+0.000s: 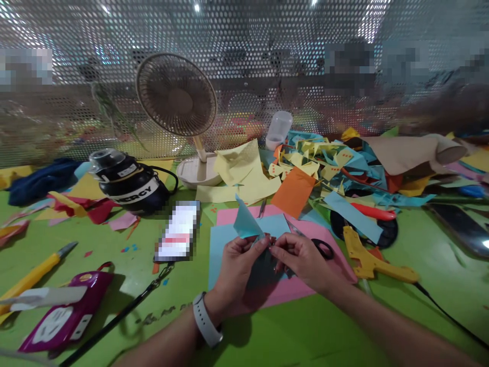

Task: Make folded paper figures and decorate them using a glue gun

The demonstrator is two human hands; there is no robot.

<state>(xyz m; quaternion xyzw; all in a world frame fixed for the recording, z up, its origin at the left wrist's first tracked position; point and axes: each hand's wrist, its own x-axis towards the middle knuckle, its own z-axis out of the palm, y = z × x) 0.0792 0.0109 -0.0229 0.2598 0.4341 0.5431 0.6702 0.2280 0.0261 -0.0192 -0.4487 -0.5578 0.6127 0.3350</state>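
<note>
A folded piece of light blue paper (246,221) stands up from my left hand (239,262), whose thumb and fingers pinch its lower end. My right hand (296,257) is close beside it, thumb and fingers pressed together near the paper's lower end; what they hold, if anything, is too small to tell. Both hands are above flat blue paper (221,250) lying on pink paper (263,300). Dark-handled scissors (323,248) lie on the pink sheet, partly behind my right hand.
A yellow glue gun (372,262) with a cord lies at the right, near a phone (462,229). Coloured paper scraps (328,163) are heaped behind. A fan (178,97), black bottle (130,183), lit phone (178,232), purple case (71,311) and yellow cutter (34,275) stand or lie leftward.
</note>
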